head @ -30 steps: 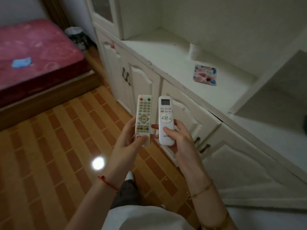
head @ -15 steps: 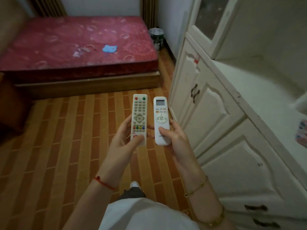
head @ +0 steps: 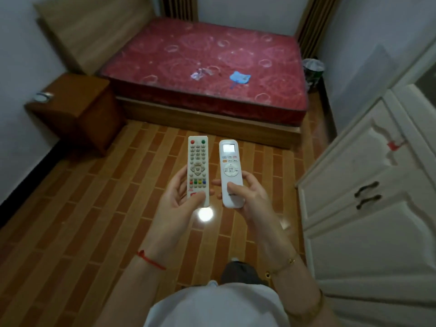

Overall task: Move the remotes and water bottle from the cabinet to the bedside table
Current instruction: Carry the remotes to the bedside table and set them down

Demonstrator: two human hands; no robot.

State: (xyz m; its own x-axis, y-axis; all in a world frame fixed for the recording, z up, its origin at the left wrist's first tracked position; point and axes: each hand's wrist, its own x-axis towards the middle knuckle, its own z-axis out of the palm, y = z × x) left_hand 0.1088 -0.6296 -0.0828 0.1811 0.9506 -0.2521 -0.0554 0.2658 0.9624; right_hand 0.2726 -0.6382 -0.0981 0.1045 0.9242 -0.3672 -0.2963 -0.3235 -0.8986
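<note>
Two remotes in hand, mid-carry. Bed (head: 212, 67) with red mattress fills the far end of the room; white cabinet (head: 368, 185) runs along the right, doors closed. Brown bedside table (head: 77, 107) sits at the left, touching the bed's near corner, well apart from the hands; a small pale object (head: 42, 96) lies on its top, too blurred to identify. Left hand (head: 179, 201) has fingers wrapped around the lower end of the TV remote (head: 198, 168), thumb over the front. Right hand (head: 247, 197) grips the AC remote (head: 230, 173) the same way. Both remotes upright, side by side, not touching, over the tiled floor (head: 94, 220). Water bottle not in view. Judgement: transport leg of step one. Next: walk left to the table and set both down on free top area, then return for the bottle.
</note>
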